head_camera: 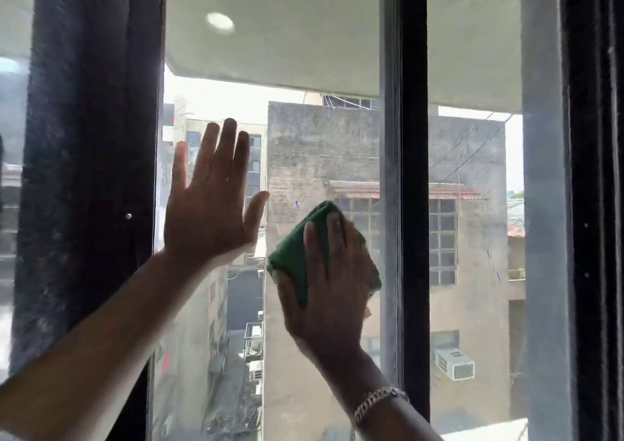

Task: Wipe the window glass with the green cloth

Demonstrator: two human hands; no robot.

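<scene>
Window glass (pixel 304 143) filled the view between dark frame bars, and the green cloth (pixel 297 255) lay flat against it low in the middle pane. The right hand (pixel 332 282) pressed on the cloth, fingers spread across it. The left hand (pixel 211 201) rested open-palmed on the glass just beside it, grasping nothing.

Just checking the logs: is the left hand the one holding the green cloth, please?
No, the right hand presses the green cloth on the glass; the left hand is flat and empty.
</scene>
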